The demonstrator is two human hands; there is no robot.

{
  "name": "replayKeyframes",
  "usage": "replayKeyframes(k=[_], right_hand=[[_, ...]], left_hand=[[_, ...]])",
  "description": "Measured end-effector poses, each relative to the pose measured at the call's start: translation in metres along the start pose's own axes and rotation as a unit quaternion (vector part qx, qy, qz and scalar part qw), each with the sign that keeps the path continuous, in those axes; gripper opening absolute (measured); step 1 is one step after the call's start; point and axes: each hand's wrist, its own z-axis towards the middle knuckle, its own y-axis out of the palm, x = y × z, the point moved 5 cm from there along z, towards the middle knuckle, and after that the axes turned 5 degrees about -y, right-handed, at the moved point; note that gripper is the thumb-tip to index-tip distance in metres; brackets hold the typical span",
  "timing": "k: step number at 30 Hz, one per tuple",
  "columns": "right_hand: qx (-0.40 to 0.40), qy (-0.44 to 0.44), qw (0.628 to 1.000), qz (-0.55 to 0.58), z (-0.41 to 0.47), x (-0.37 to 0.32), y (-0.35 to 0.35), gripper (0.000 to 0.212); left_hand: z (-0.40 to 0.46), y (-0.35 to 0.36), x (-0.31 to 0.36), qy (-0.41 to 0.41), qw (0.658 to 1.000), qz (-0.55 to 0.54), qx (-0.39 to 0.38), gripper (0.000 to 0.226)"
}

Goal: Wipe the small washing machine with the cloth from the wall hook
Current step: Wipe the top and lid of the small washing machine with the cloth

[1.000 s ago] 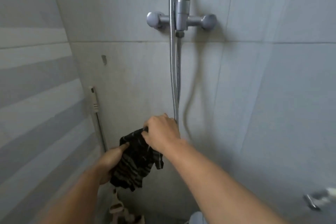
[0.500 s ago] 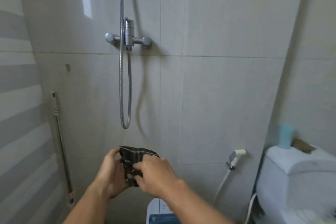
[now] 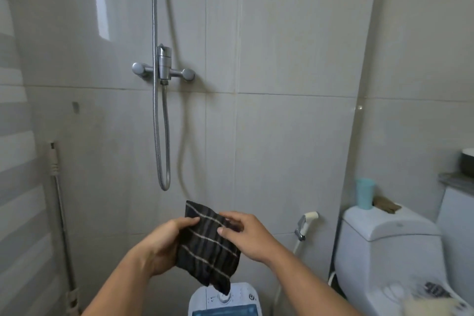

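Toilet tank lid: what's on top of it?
On the toilet tank lid stand a light-blue cup and a brownish item beside it, too blurred to identify. Nothing else shows there.

No text, brand, number or sign can be read anywhere. Small dark markings are seen on the white control panel of the washer, beside its knob, but they are too small and blurred to be made out. A faint mark is seen on the lid of the toilet tank, and it cannot be read either. The cloth bears only pale stripes, no lettering.
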Motion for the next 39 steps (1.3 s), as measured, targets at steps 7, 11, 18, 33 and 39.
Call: replayKeyframes(k=[7, 11, 18, 33, 39], right_hand=[[0.053, 0.084, 0.982, 0.161, -0.006, 0.026, -0.013, 0.016], [0.072, 0.135, 0.962, 0.227, -0.004, 0.041, -0.017, 0.019], [0.044, 0.177, 0.954, 0.238, -0.008, 0.054, -0.022, 0.016], [-0.037, 0.183, 0.963, 0.194, -0.02, 0.068, -0.026, 0.026], [0.15, 0.121, 0.979, 0.071, -0.013, 0.088, -0.025, 0.005]], left_hand=[[0.01, 0.006, 0.0, 0.086, 0.995, 0.041, 0.015, 0.091], [0.019, 0.021, -0.007, 0.104, 0.979, 0.173, 0.007, 0.119], [0.03, 0.027, 0.001, 0.195, 0.871, 0.443, 0.088, 0.053], [0.042, 0.025, 0.008, 0.197, 0.91, 0.327, 0.162, 0.048], [0.036, 0.044, -0.027, 0.031, 0.983, 0.084, 0.162, 0.03]])
